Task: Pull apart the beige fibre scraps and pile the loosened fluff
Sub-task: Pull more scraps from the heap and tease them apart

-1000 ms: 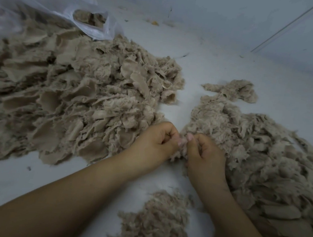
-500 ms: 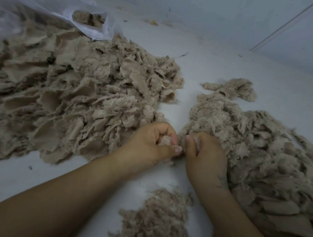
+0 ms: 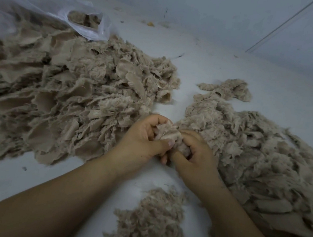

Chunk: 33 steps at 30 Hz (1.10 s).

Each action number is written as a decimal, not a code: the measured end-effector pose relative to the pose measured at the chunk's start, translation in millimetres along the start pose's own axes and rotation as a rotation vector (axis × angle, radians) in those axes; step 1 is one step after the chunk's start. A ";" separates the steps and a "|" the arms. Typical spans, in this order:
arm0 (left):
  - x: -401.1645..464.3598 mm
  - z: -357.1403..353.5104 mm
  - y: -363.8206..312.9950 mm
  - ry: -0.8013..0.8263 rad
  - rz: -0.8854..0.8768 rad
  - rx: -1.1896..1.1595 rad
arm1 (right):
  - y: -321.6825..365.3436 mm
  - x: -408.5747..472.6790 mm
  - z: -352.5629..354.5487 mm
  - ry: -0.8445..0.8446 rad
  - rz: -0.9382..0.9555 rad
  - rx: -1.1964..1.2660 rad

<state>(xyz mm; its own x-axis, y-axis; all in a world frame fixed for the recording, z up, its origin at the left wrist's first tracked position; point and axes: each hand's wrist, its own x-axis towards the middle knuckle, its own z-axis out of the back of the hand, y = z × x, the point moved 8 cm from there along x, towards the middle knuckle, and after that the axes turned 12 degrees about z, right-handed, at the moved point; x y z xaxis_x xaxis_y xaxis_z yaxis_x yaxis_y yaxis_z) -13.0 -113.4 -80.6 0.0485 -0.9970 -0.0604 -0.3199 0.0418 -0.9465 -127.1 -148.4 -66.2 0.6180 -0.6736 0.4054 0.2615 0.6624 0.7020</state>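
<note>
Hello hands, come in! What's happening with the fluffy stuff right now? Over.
Left hand and right hand both shut on one beige fibre scrap. Small loosened beige fluff pile nearest the person. Nothing blocking.

matt beige cloth scraps, frayed and fuzzy at the edges, some ribbed. softer, woolly fluff, loose-fibred and dull. thin translucent plastic bag, faintly glossy and crinkled. smooth matt pale floor, dusty with lint. wad between the hands fibrous, matt.
</note>
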 end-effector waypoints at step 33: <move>3.0 9.0 14.3 -0.033 0.071 -0.026 | -9.0 -6.3 7.4 -0.125 -0.052 -0.266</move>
<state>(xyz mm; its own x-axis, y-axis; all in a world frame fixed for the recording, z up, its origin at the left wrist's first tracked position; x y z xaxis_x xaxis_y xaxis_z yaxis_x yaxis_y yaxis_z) -8.9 -115.2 -97.1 0.0555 -0.9889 -0.1378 -0.3477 0.1102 -0.9311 -138.8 -152.5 -70.7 0.5068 -0.7331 0.4535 0.4857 0.6775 0.5524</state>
